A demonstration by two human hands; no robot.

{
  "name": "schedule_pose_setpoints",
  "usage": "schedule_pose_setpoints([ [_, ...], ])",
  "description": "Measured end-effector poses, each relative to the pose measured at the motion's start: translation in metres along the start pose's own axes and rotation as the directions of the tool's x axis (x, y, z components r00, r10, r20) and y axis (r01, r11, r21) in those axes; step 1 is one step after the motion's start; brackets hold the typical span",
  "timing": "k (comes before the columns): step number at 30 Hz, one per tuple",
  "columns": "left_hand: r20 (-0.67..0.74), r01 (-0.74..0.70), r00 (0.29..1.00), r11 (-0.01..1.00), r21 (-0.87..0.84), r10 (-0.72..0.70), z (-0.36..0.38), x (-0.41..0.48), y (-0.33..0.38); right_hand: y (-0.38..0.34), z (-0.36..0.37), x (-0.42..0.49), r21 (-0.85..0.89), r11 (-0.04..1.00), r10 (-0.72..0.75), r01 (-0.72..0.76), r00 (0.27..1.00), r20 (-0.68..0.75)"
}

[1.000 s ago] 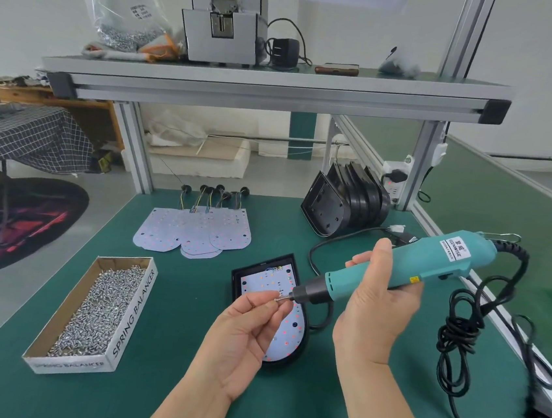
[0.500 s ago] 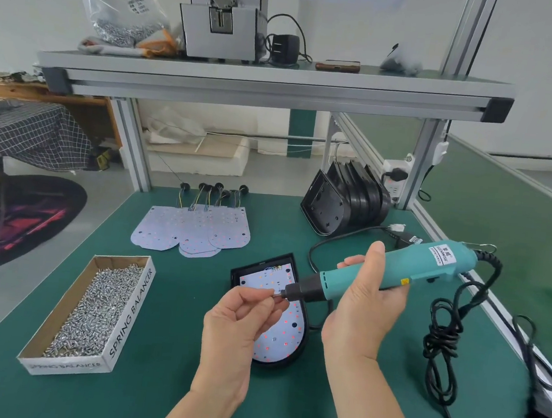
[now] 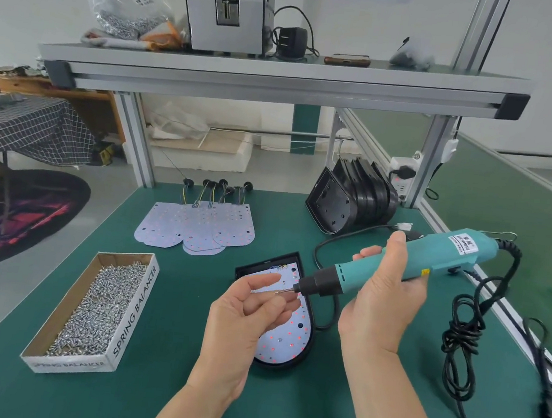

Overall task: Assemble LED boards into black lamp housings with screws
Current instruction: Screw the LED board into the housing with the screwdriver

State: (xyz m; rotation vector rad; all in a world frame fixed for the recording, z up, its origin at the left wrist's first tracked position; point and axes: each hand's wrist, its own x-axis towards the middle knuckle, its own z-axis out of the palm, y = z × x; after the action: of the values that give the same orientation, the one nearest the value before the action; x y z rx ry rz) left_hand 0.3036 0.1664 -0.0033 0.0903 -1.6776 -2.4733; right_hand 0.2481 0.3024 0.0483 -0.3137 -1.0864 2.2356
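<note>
My right hand (image 3: 380, 301) grips a teal electric screwdriver (image 3: 433, 256), held nearly level with its bit pointing left. A small screw (image 3: 279, 292) sits at the bit tip. My left hand (image 3: 238, 324) hovers palm-up at that tip, thumb straight above the bit and fingers loosely bent below it. Under both hands a black lamp housing (image 3: 251, 269) lies on the green mat with a white LED board (image 3: 284, 346) seated inside it.
A cardboard box of several silver screws (image 3: 101, 306) stands at the left. Loose LED boards (image 3: 198, 224) with wires lie behind it. Stacked black housings (image 3: 354, 196) lean at the back right. The screwdriver's coiled black cable (image 3: 466, 331) trails along the right edge.
My left thumb and fingers have spread apart from their pinch at the bit tip, leaving the screw on the bit. The screwdriver has dropped slightly lower and more level.
</note>
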Motion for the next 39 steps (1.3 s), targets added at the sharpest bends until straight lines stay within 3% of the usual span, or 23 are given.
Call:
schedule_pose_setpoints([
  [5, -0.034, 0.039, 0.999, 0.997, 0.061, -0.037, -0.021, 0.006, -0.005, 0.002, 0.005, 0.006, 0.008, 1.000, -0.016, 0.016, 1.000, 0.007],
  [7, -0.221, 0.078, 0.975, 0.968, 0.238, -0.024, -0.036, 0.014, -0.011, 0.003, 0.009, 0.009, 0.001, 1.000, -0.028, 0.028, 1.000, 0.013],
  [9, -0.411, 0.200, 0.912, 0.861, 0.467, 0.010, -0.051, 0.023, -0.017, 0.006, 0.015, 0.010, -0.014, 0.999, -0.050, 0.051, 0.998, 0.032],
  [10, -0.441, 0.264, 0.897, 0.780, 0.568, 0.017, -0.055, 0.027, -0.018, 0.009, 0.019, 0.011, -0.022, 0.998, -0.065, 0.066, 0.997, 0.046],
  [12, -0.399, 0.327, 0.917, 0.611, 0.721, -0.020, -0.055, 0.035, -0.018, 0.013, 0.027, 0.011, -0.033, 0.994, -0.101, 0.104, 0.992, 0.080],
  [14, -0.344, 0.341, 0.934, 0.525, 0.780, -0.095, -0.048, 0.047, -0.016, 0.020, 0.034, 0.011, -0.059, 0.987, -0.142, 0.150, 0.982, 0.124],
  [18, -0.304, 0.407, 0.912, 0.537, 0.738, -0.274, -0.033, 0.065, -0.013, 0.035, 0.045, 0.009, -0.164, 0.950, -0.220, 0.264, 0.945, 0.242],
  [23, -0.316, 0.428, 0.899, 0.450, 0.784, -0.304, -0.024, 0.068, -0.016, 0.050, 0.050, 0.015, -0.301, 0.853, -0.298, 0.427, 0.871, 0.391],
  [25, -0.314, 0.437, 0.895, 0.482, 0.759, -0.317, -0.017, 0.067, -0.018, 0.054, 0.051, 0.018, -0.332, 0.820, -0.309, 0.466, 0.849, 0.429],
  [27, -0.259, 0.436, 0.897, 0.632, 0.641, -0.357, -0.013, 0.068, -0.023, 0.055, 0.053, 0.019, -0.341, 0.798, -0.319, 0.496, 0.829, 0.458],
  [29, -0.207, 0.442, 0.895, 0.719, 0.537, -0.396, -0.014, 0.069, -0.027, 0.057, 0.055, 0.019, -0.342, 0.776, -0.337, 0.530, 0.807, 0.485],
  [39, -0.196, 0.428, 0.903, 0.746, 0.511, -0.383, -0.015, 0.073, -0.033, 0.083, 0.060, 0.022, -0.345, 0.727, -0.339, 0.594, 0.747, 0.572],
])
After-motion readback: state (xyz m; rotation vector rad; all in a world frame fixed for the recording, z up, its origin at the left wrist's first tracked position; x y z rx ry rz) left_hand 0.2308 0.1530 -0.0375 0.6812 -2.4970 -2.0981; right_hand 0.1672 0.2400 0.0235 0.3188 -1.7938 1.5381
